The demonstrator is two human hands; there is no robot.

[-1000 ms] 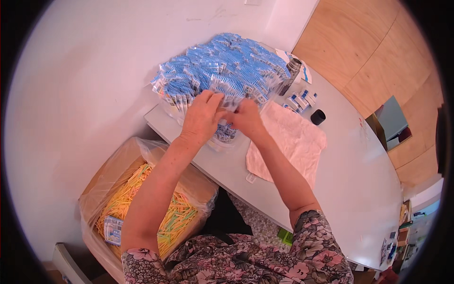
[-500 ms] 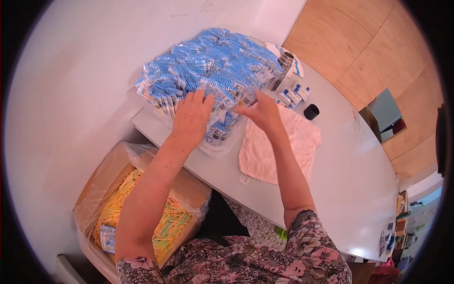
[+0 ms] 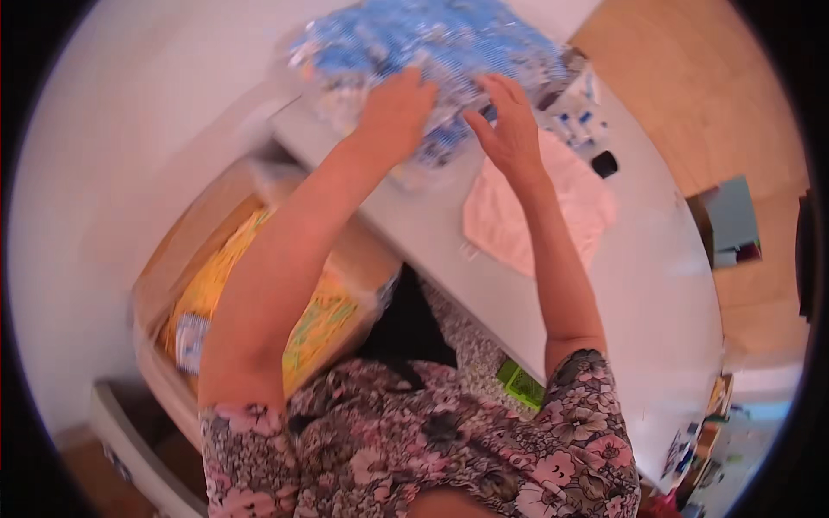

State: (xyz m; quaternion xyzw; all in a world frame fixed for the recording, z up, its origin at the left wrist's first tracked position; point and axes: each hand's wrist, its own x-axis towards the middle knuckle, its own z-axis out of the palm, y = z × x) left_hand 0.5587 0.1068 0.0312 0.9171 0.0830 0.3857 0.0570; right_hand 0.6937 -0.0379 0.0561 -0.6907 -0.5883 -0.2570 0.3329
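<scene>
A heap of small clear packets with blue stripes (image 3: 449, 39) fills a clear plastic container near the far edge of the table; the picture is blurred here. My left hand (image 3: 395, 110) lies against the near side of the heap. Its fingers reach out over the packets, with no object clearly visible in them. Right of it, my right hand (image 3: 511, 134) is at the heap's near right side, thumb and fingers apart, and nothing shows between them. A pink cloth (image 3: 548, 211) lies flat below the right hand, partly covered by the forearm.
On the table (image 3: 656, 285), a black cap (image 3: 604, 163) and small white-and-blue items (image 3: 580, 125) sit right of the cloth. At lower left stands a plastic-lined carton (image 3: 177, 276) of yellow and green sticks (image 3: 324, 311), with a striped packet (image 3: 191, 341) on top. A green object (image 3: 521, 384) is below the table edge.
The view has shifted, so the table and heap sit higher in the picture. My right thumb and fingers have spread apart; the clear packet earlier beside them no longer shows there.
</scene>
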